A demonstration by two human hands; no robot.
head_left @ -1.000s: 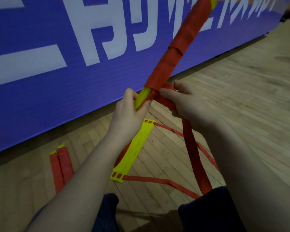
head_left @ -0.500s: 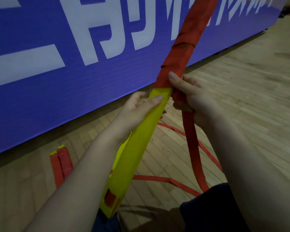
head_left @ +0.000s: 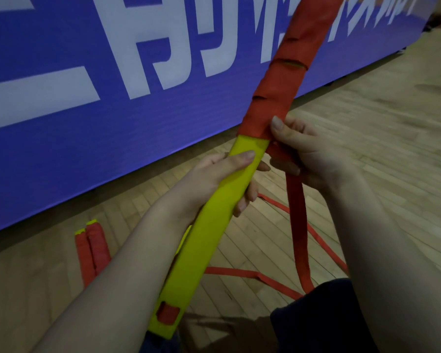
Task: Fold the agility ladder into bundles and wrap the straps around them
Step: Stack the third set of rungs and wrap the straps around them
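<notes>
Bundle [head_left: 209, 240] held slantwise above the floor [head_left: 367, 149], far half already strap-bound. Left hand [head_left: 214, 179] clamped round its bare yellow middle, likely to steady it. Right hand [head_left: 306, 151] pinches the strap [head_left: 297, 225] at the wrap's edge, keeping tension; slack trails floorward. Finished bundles [head_left: 93, 250] lie left of it, by the banner [head_left: 112, 98].
</notes>
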